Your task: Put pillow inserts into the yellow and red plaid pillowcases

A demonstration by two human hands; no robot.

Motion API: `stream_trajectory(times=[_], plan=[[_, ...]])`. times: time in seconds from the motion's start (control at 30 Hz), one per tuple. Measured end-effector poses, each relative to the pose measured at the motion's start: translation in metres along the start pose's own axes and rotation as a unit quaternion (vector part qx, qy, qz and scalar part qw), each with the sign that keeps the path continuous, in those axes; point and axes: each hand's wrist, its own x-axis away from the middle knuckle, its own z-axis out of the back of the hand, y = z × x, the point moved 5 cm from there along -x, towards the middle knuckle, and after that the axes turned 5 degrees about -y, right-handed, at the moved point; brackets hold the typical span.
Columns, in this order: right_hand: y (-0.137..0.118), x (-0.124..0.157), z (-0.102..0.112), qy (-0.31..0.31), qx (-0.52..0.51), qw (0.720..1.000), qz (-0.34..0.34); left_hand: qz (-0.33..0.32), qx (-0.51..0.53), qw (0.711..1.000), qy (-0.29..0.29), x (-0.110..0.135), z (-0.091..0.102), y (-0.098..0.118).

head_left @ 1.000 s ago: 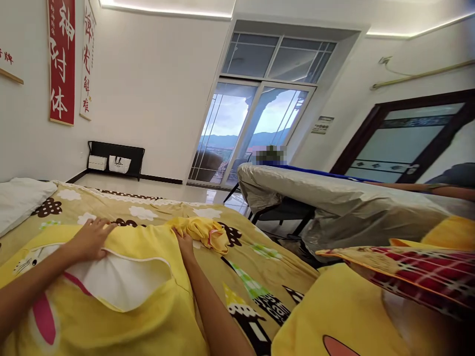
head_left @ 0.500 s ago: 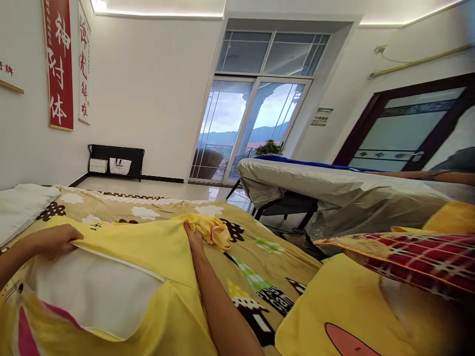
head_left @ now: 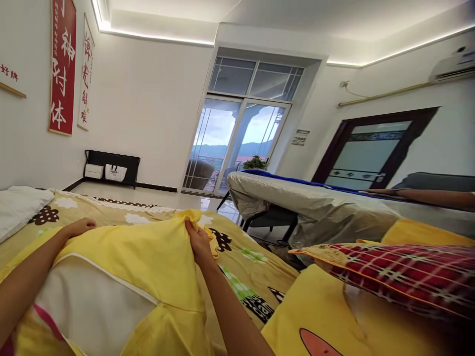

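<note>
A yellow pillowcase (head_left: 148, 257) lies across the bed in front of me, with a white pillow (head_left: 92, 306) showing through its open side. My right hand (head_left: 198, 240) is closed in a pinch on the far corner of the yellow pillowcase and lifts it a little. My left hand (head_left: 79, 227) rests on the far left edge of the same pillowcase, its fingers curled over the cloth. Both forearms reach forward over the pillow.
The bed has a tan patterned sheet (head_left: 245, 257) and a white pillow (head_left: 18, 205) at far left. A red plaid pillow (head_left: 389, 272) lies on yellow bedding at right. Beyond stands a grey-covered bed (head_left: 315, 207), where another person's arm (head_left: 423, 195) rests. Glass doors (head_left: 237, 143) behind.
My right hand has gathered and raised the pillowcase's far corner. My left hand slid out along the left edge, pulling the yellow cloth further over the white pillow. The view tilted up slightly.
</note>
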Motion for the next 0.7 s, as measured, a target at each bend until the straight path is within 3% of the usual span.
stream_trajectory(times=[0.17,0.4,0.57,0.7], plan=[[-0.002,0.000,0.010,0.060,0.096,0.992,0.057,-0.013,-0.009,0.999,0.050,0.001,0.021,-0.009],[0.021,-0.007,0.012,0.056,0.005,0.998,-0.021,-0.002,-0.023,0.996,0.087,0.013,0.036,-0.024],[0.019,-0.012,0.013,0.047,-0.047,0.997,-0.048,-0.014,-0.030,0.993,0.116,0.015,0.057,-0.027],[0.018,-0.021,0.010,0.047,-0.051,0.996,-0.052,-0.019,-0.046,0.994,0.099,0.010,0.066,-0.026]])
